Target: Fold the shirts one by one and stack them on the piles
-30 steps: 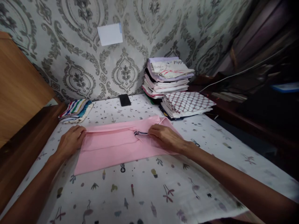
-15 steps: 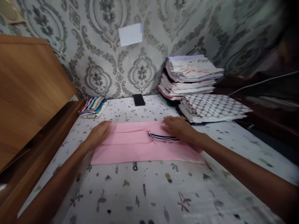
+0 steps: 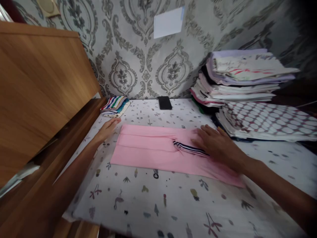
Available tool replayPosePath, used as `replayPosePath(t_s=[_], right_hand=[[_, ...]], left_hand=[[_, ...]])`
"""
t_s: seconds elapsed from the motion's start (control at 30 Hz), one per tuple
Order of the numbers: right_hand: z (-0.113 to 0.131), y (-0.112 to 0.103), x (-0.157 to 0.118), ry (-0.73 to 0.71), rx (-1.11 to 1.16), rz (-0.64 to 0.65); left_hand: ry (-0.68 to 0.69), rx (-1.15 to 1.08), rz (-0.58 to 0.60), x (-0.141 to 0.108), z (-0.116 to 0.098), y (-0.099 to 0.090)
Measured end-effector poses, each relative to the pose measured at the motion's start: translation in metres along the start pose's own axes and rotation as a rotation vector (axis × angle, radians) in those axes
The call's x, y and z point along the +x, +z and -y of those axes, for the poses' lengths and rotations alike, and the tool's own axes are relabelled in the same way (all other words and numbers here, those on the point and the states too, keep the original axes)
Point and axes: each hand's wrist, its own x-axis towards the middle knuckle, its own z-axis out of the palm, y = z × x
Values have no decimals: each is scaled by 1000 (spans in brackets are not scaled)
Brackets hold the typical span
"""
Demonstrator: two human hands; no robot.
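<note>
A pink garment (image 3: pixel 146 152) lies folded into a long flat strip on the printed white sheet. Its dark-and-white striped ribbed band (image 3: pixel 190 148) shows near the middle of the strip. My right hand (image 3: pixel 215 145) rests flat on the right part of the garment, fingers stretched out, partly covering the striped band. Just off the left end of the cloth is my left hand (image 3: pixel 107 130), fingers extended and apart from the garment, holding nothing.
Folded small striped clothes (image 3: pixel 115 105) sit at the back left, beside a wooden panel (image 3: pixel 47 86). A black phone (image 3: pixel 164 102) lies near the wall. At the right stand a tall stack of folded clothes (image 3: pixel 245 79) and a lower pile with patterned cloth (image 3: pixel 269 120).
The view has turned left, so everything sits farther right. My left hand has come away from the garment's left end. My right hand stays on the cloth.
</note>
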Motion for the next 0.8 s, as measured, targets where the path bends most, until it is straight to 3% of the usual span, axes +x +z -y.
replayPosePath(t_s=[0.1, 0.3, 0.4, 0.53, 0.67, 0.73, 0.8], right_hand=[[35, -7, 10, -93, 40, 16], [116, 3, 39, -272, 233, 84], [143, 19, 47, -236, 264, 107], [154, 29, 48, -154, 259, 128], [161, 18, 48, -141, 275, 129], [176, 6, 52, -166, 295, 96], [202, -9, 59, -225, 320, 86]], left_hand=[[10, 71, -6, -5, 5, -3], [139, 432, 249, -30, 11, 24], [140, 545, 331, -42, 10, 34], [116, 578, 387, -49, 8, 34], [140, 452, 282, -38, 10, 22], [146, 375, 150, -20, 13, 15], [65, 346, 24, 4, 16, 9]])
